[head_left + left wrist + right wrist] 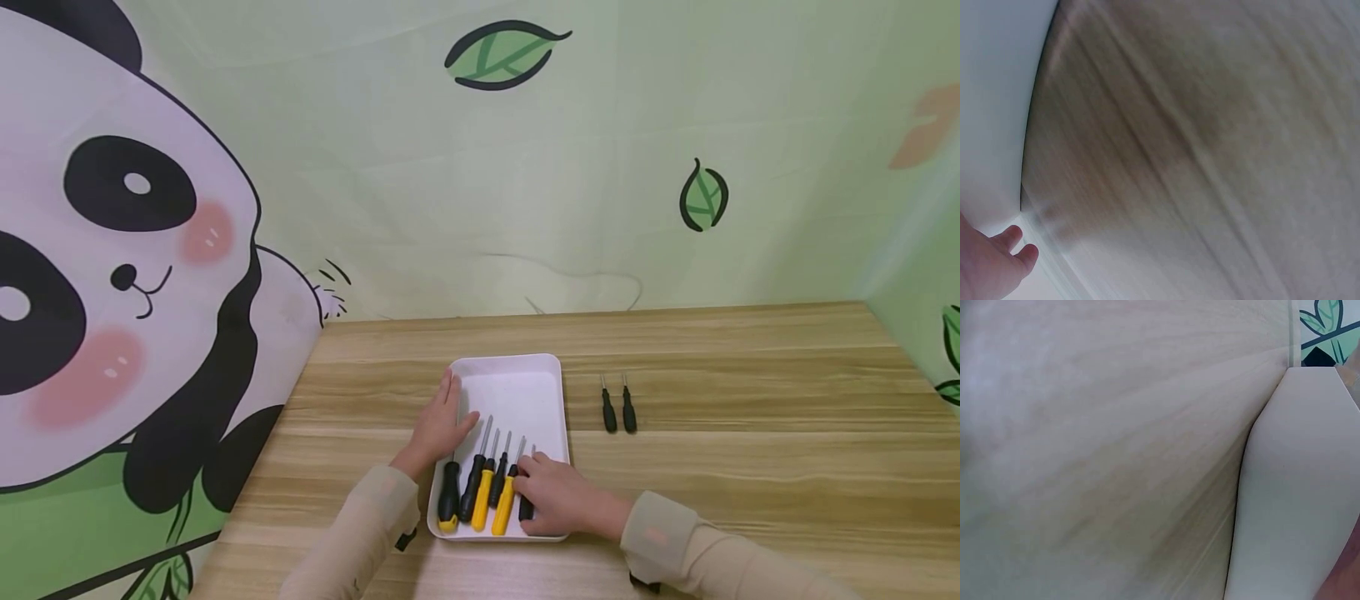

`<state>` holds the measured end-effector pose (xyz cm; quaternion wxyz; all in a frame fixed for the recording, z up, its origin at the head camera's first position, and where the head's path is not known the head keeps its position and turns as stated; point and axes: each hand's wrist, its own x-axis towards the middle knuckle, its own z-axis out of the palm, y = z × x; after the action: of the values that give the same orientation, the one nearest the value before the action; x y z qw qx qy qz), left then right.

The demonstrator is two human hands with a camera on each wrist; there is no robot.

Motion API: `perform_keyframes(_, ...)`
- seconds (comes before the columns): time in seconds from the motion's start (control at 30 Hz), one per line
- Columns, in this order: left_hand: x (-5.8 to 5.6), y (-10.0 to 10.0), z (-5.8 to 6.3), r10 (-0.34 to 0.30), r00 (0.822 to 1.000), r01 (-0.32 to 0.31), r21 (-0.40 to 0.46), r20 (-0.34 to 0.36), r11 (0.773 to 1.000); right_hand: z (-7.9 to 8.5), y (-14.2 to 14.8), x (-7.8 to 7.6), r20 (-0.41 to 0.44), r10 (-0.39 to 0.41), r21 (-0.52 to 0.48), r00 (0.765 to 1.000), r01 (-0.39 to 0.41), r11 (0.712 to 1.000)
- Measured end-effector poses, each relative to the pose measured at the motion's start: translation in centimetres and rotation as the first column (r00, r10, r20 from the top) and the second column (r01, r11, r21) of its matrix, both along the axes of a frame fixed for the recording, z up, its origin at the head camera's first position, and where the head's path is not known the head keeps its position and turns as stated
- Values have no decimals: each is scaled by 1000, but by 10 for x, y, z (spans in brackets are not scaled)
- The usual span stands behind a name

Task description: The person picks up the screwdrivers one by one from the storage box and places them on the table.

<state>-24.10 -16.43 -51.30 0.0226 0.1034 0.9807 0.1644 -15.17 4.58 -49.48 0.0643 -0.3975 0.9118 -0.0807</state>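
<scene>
A white tray [510, 387] sits on the wooden table [750, 467], six screwdrivers lying side by side in its near half, shafts pointing away from the person. From the left come a thick black screwdriver [448, 496] with a yellow end, a plain black one, a yellow one, a slim black one, another yellow one and, at the right, a black screwdriver [527, 507]. The left hand [438, 423] rests over the tray's left rim, fingers nearly straight, thumb spread inward. The right hand [562, 497] is inside the near right corner, fingers and thumb bent around that last black handle. Two small black screwdrivers [609, 412] lie apart on the table, right of the tray.
</scene>
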Motion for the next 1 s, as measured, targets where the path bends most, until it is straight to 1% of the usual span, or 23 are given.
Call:
perform_keyframes(0.37,1,0,1,0,1000,0,-9,3,1000,2,3,1,19,-14,-86,1000,16,996)
perform_keyframes(0.43,0,0,0,3,1000,-3,-12,8,1000,2,4,0,9,-14,-101,1000,15,995)
perform_keyframes(0.53,0,0,0,-2,1000,2,-12,-3,1000,1,6,-1,-16,-16,-139,1000,13,990)
perform_keyframes(0.7,0,0,-1,-3,1000,3,-9,-8,1000,2,11,-4,-75,-2,-203,997,-13,979)
perform_keyframes(0.83,0,0,-1,2,1000,-2,-2,-2,1000,4,15,-7,-77,3,-254,997,-22,967)
perform_keyframes(1.0,0,0,-1,-2,1000,2,2,6,1000,7,21,-11,-88,-8,-285,996,-17,958)
